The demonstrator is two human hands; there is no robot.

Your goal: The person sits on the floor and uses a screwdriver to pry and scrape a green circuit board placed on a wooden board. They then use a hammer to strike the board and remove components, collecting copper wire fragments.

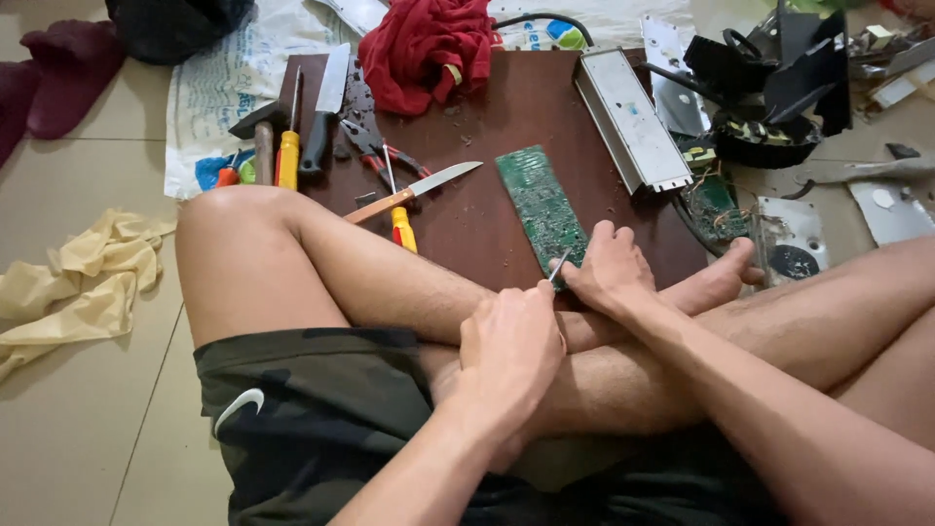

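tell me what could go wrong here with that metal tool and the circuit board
1. The left hand drives a thin metal tool toward the right hand pinning the green circuit board; a slip could jab fingers.
2. Bare legs lie right beside the work, so a slip could cut them.
3. The knife lies unsheathed near the knee.

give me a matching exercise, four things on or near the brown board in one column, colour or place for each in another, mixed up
Things:
1. circuit board
2. cloth
3. metal casing
4. rubber gloves

Descriptions:
a. pale yellow, on the floor tiles beside the knee
b. green, its near end under the right hand
c. red, bunched at the far edge of the brown board
d. silver, long, lying at the board's right edge

Pairs: 1-b, 2-c, 3-d, 4-a
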